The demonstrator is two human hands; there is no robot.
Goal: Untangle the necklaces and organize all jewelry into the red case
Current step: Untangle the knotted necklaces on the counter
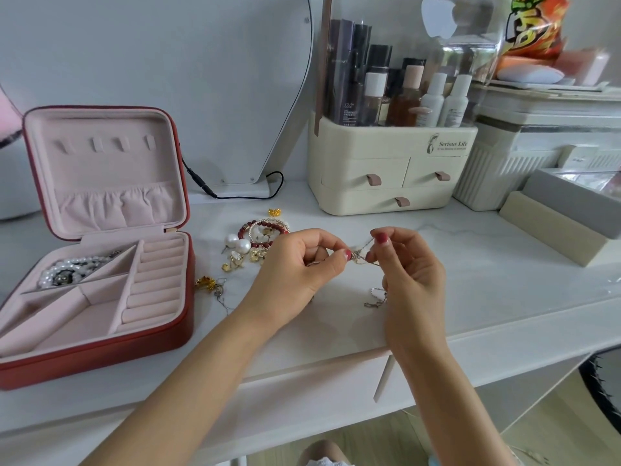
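Head view: the left hand and the right hand are raised just above the white surface, each pinching the tangled necklaces between thumb and forefinger, so both grips are narrow and holding chain; a loose end of chain hangs below the right hand. The red case lies open at far left on the surface, with a pearl strand in its rear left compartment. Between case and hands lie a red bead bracelet, pearl earrings and gold pieces. A cream cosmetic organizer stands behind.
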